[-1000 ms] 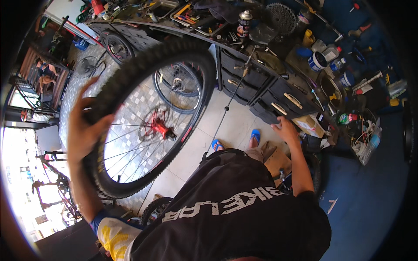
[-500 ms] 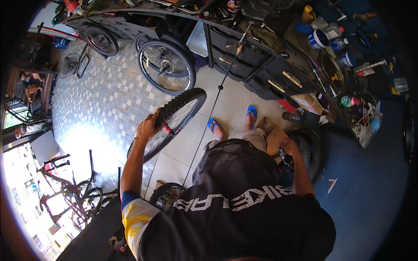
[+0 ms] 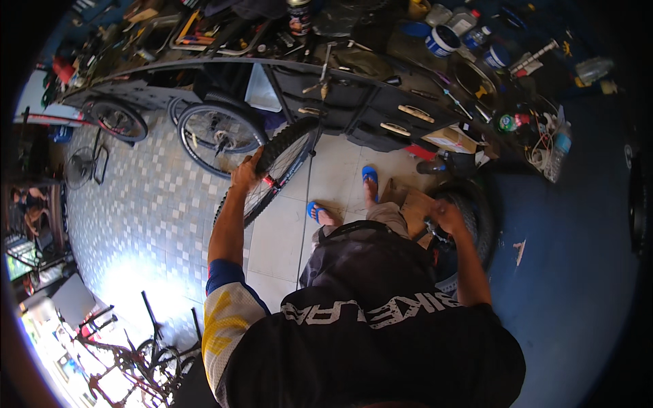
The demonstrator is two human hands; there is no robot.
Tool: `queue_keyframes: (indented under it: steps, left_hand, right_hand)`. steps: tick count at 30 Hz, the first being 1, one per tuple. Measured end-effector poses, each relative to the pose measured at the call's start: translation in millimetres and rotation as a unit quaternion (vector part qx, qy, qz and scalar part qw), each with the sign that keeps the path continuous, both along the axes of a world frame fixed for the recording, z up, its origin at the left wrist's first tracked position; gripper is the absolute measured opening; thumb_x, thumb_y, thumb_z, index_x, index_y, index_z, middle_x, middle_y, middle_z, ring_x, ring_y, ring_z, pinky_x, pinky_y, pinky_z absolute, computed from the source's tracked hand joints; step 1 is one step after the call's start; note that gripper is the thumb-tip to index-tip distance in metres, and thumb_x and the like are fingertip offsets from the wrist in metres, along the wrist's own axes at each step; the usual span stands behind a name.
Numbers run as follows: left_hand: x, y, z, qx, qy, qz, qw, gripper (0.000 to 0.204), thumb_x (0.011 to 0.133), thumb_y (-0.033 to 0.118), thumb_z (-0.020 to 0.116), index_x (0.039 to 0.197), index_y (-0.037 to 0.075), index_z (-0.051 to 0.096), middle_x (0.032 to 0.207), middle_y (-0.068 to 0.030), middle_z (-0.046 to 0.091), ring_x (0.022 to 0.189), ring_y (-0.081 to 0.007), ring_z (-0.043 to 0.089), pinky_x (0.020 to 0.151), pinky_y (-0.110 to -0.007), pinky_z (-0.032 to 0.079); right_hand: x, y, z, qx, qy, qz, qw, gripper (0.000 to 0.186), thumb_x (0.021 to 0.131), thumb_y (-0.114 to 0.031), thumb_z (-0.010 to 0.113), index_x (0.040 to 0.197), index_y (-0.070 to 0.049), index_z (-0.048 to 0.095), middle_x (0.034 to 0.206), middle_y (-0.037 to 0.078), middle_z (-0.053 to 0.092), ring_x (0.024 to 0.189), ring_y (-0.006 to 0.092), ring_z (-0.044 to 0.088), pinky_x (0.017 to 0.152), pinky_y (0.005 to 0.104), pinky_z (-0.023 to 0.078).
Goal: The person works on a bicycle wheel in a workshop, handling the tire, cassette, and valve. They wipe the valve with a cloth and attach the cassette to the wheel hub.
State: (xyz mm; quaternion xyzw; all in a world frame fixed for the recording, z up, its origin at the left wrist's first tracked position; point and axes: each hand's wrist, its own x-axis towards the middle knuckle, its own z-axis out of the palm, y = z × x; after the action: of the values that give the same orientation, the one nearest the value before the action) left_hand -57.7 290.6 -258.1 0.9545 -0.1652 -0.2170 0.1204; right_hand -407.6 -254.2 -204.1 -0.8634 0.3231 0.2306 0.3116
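Observation:
My left hand grips the tyre of a knobby bicycle wheel with a red hub, held nearly edge-on at my left, in front of another pair of wheels. My right hand is closed at the lower right, by a dark metal bike part, a large black tyre and a brown cardboard piece; what its fingers hold is hidden. My feet in blue flip-flops stand on pale tiles, beside a thin upright rod.
A cluttered workbench with tools, tubs and bottles runs over dark drawers. Bike frames stand at the lower left, a fan on the tiled floor. Another person sits at far left. A blue surface lies at right.
The wheel in my left hand has come down from a large raised position and moved away toward the drawers. My right hand has closed and moved down beside the dark bike part.

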Motion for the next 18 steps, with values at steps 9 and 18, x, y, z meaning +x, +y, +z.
queue_keyframes:
  steps: [9, 18]
  left_hand:
    - [63.7, 14.2, -48.3, -0.071, 0.012, -0.006, 0.997, 0.099, 0.077, 0.021, 0.089, 0.161, 0.035, 0.039, 0.143, -0.0185, 0.063, 0.128, -0.043, 0.063, 0.103, -0.053, 0.053]
    - [59.5, -50.5, -24.2, -0.036, 0.006, -0.108, 0.993, 0.083, 0.08, 0.011, 0.081, 0.15, 0.039, 0.047, 0.143, -0.0089, 0.063, 0.129, -0.0394, 0.062, 0.107, -0.06, 0.044]
  right_hand:
    - [-50.6, -29.9, -35.0, 0.014, 0.1, 0.021, 0.995, 0.043, 0.098, -0.036, 0.073, 0.129, -0.007, 0.07, 0.115, 0.019, 0.076, 0.108, 0.0331, 0.073, 0.094, 0.0425, 0.054]
    - [12.9, -90.8, -18.2, -0.046, -0.019, 0.037, 0.998, 0.044, 0.092, -0.032, 0.076, 0.127, -0.005, 0.07, 0.107, 0.019, 0.076, 0.098, 0.0353, 0.074, 0.088, 0.0443, 0.057]
